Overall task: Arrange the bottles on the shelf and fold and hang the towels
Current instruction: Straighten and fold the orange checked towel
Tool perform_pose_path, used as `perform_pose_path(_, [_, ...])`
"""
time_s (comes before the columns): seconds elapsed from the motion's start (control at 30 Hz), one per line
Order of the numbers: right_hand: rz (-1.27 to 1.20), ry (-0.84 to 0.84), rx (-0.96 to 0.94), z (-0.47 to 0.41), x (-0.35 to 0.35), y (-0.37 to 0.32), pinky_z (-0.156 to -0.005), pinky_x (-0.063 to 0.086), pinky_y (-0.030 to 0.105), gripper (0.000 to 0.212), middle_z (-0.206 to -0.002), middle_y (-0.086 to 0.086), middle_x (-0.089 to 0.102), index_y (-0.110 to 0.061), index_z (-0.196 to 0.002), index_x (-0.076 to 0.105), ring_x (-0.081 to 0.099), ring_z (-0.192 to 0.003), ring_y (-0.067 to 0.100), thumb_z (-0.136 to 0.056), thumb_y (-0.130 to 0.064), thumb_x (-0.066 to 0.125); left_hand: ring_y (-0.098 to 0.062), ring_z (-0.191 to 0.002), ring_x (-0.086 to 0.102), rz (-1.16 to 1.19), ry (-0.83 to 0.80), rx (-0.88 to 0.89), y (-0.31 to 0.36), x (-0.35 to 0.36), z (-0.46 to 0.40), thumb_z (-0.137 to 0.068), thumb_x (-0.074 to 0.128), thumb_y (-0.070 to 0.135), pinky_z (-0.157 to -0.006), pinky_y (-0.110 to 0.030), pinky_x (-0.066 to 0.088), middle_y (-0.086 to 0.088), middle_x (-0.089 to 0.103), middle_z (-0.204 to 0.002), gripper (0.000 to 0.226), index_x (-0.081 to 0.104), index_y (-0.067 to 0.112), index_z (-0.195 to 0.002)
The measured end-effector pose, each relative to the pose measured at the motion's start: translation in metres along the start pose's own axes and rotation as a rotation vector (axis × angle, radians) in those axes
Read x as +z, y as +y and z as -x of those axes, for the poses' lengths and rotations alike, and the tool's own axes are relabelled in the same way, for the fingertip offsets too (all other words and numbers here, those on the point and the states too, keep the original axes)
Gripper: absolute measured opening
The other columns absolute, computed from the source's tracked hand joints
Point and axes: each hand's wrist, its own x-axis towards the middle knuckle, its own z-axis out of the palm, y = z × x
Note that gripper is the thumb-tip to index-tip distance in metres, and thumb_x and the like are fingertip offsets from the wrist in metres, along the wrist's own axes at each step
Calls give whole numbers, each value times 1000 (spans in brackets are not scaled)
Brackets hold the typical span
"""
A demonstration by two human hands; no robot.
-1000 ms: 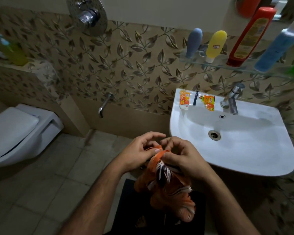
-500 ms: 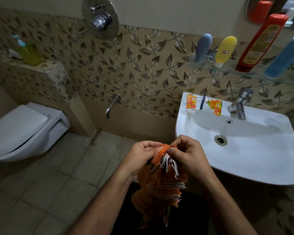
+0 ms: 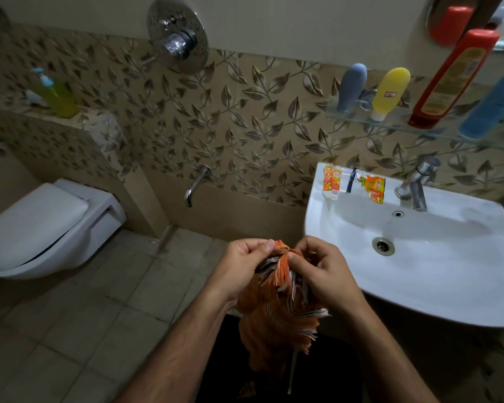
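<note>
1. Orange towel, fringed and bunched, hangs at lower centre of frame, just left of the white sink.
2. Left hand and right hand: fingers pinching its top edge.
3. Bottles stand on the glass shelf, upper right.

Two bare forearms are seen rising from the lower edge of the view; no sleeves, watch, rings or bands are worn on them; the left hand and right hand are ungloved, with short, unpainted nails; dark clothing, with a faint pale marking, is glimpsed below between the arms.
</note>
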Motion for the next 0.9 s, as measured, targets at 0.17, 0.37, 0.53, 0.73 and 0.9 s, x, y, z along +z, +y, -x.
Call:
perform_pose_path(0.17, [34,82,49,-3,9,-1,-54,46,32,28,-60,4,62,-13,-64,57,56,-56,11,-83,-25,74,-16,-75,67,-21,-57,-21,-3,6,2,-98,52,14,-68,-20,54,-23,72,-93,28,71,-6,-105])
perform_pose_path(0.37, [148,136,69,-4,11,-2,-50,48,29,30,-59,-2,65,-17,-61,59,58,-52,7,-78,-34,77,-5,-70,66,-25,-182,-45,-4,-3,3,-96,49,34,-64,-15,50,-2,73,-78,40,73,3,-102])
perform_pose_path(0.53, [185,133,60,-4,12,-7,-51,52,30,27,-61,-2,67,-18,-63,61,63,-56,10,-79,-33,77,-22,-102,68,-62,-248,-19,2,-12,5,-93,49,54,-83,-25,52,-17,73,-107,51,74,13,-110])
perform_pose_path(0.73, [136,113,55,-3,17,-7,-54,56,42,19,-60,0,67,-20,-63,62,65,-58,18,-75,-24,77,-21,-104,70,-177,-225,153,1,-13,6,-91,65,15,-86,-23,53,-9,75,-104,17,76,11,-104])
perform_pose_path(0.9, [44,130,36,1,25,-2,-47,49,28,20,-57,-3,65,-22,-67,62,62,-51,9,-78,-29,77,-18,-104,70,-263,-146,178,-1,-15,4,-92,59,15,-91,-28,53,-6,76,-102,21,76,11,-104])
